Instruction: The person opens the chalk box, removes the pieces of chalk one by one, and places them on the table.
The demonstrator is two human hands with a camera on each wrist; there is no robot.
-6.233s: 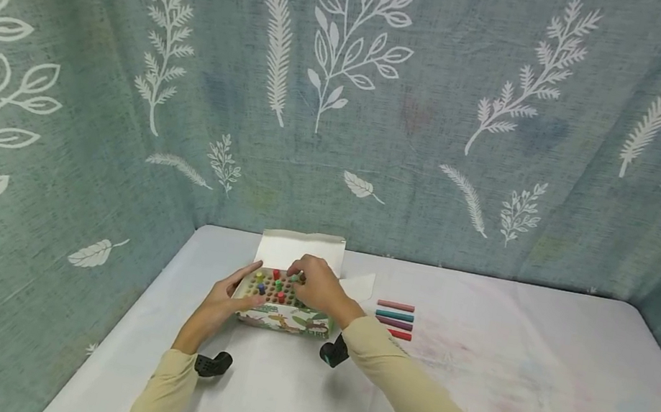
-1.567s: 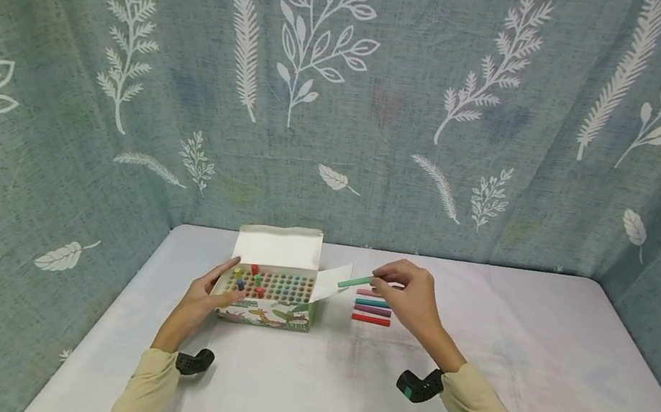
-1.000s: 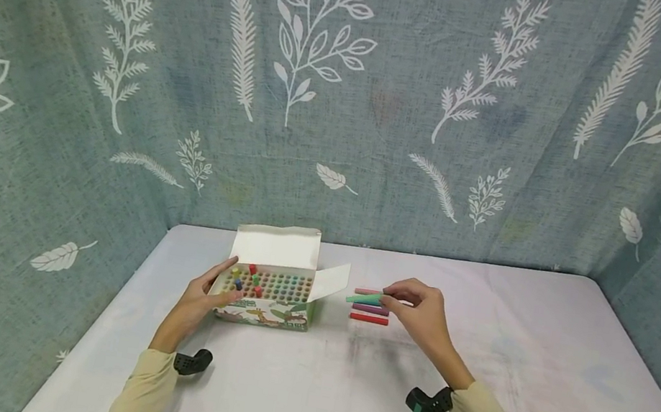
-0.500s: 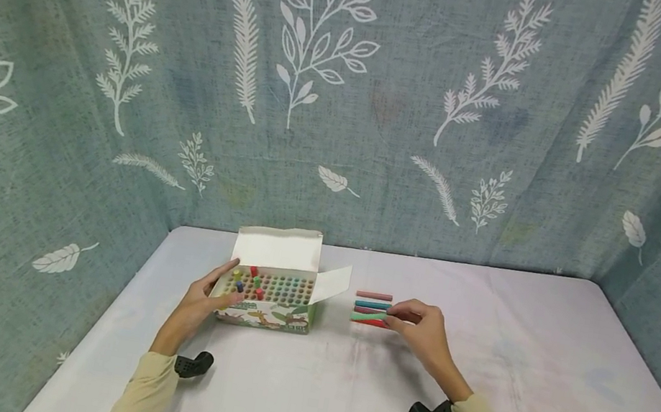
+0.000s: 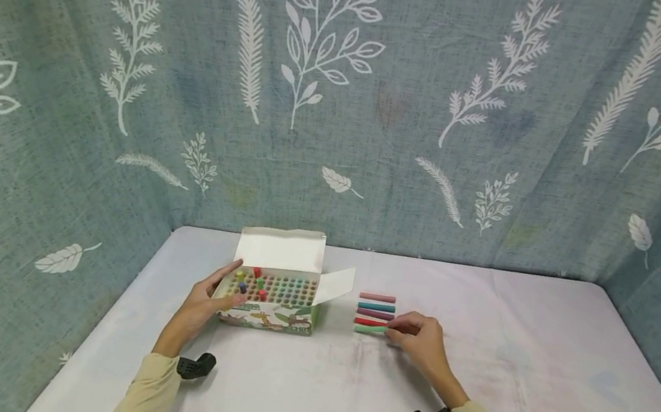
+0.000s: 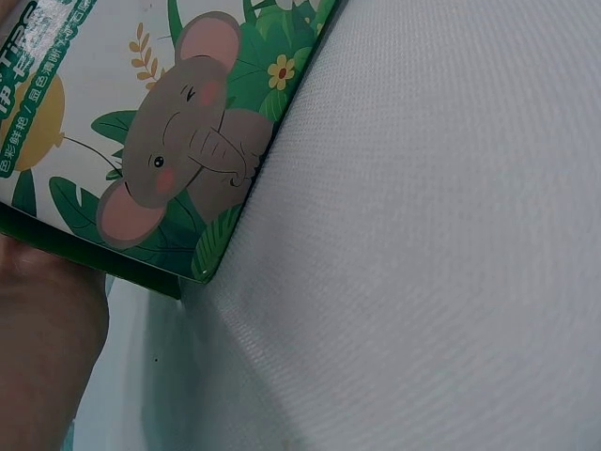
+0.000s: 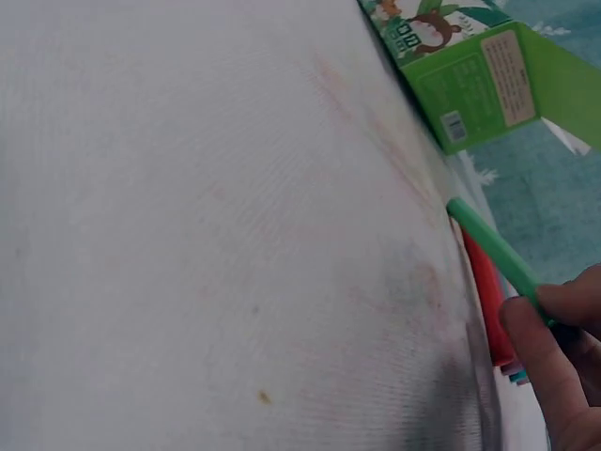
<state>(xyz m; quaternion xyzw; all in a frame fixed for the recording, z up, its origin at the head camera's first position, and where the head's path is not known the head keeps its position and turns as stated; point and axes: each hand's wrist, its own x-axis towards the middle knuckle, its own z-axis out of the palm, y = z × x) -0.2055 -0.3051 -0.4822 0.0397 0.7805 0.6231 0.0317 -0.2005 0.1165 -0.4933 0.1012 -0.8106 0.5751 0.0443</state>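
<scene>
Head view: our left hand (image 5: 208, 302) grips the near left corner of the open chalk box (image 5: 274, 296); our right hand (image 5: 421, 339) pinches a green chalk (image 5: 371, 329) at its right end, laid nearest us in the row of chalks (image 5: 375, 310). Left wrist view: only the box wall (image 6: 160, 141) shows above the cloth (image 6: 423, 235). Right wrist view: fingertips (image 7: 533, 329) clasp the green chalk (image 7: 490, 246) beside a red chalk (image 7: 490, 291). We judge it best lowered flat, parallel, ends aligned, before letting go.
</scene>
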